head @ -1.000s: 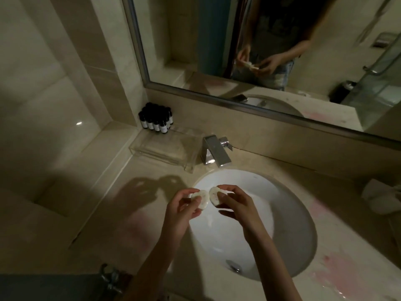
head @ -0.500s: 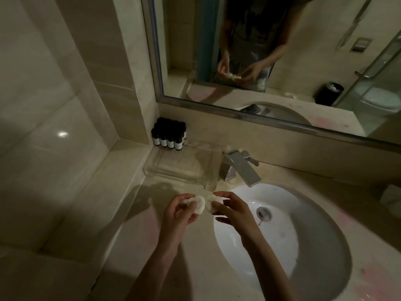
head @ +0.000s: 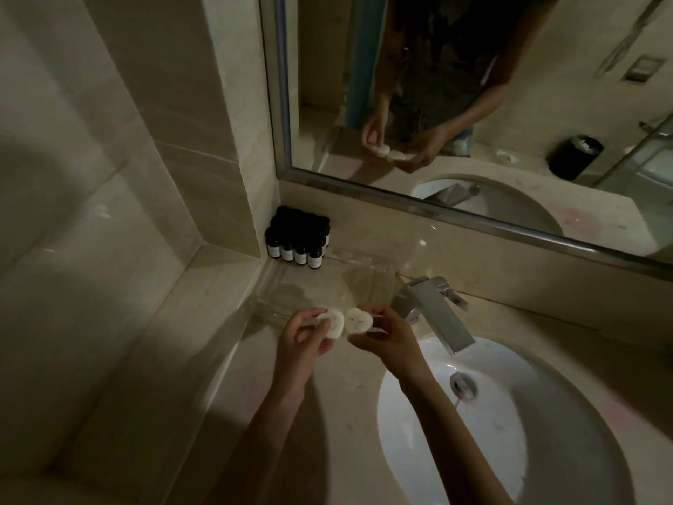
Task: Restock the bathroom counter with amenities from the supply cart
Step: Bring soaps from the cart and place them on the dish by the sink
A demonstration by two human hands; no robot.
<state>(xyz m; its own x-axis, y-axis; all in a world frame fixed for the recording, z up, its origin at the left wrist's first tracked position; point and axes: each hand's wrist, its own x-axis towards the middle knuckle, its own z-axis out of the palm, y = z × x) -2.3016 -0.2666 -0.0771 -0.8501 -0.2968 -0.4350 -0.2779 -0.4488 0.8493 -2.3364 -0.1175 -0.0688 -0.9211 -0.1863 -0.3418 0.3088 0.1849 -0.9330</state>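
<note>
Head view: dim light, counter [head: 204, 366] seen from above.

Item: two small round white discs, flat and pale, side by side, rims almost meeting. The left disc [head: 334, 323] is pinched between the thumb and curled fingers of the left hand [head: 302, 342]. The right disc [head: 358, 321] is pinched at the fingertips of the right hand [head: 388, 338], its face turned up toward the camera.

Position: both discs are held in the air over the near edge of the clear tray [head: 368, 282], just left of the faucet [head: 435, 313].

Hard to read:
- Faint marks show on the right disc; wrapped or bare, cannot tell.
- The tray is transparent and its outline is weak.
- Dark bottles [head: 298, 240] with pale labels cluster at the tray's far left end by the wall; inside the tray or just behind it, cannot tell.
- The sink [head: 539, 446] is cut off at the lower right.
- The mirror [head: 528, 114] repeats hands and discs; the reflected person is cut at the top edge.
</note>
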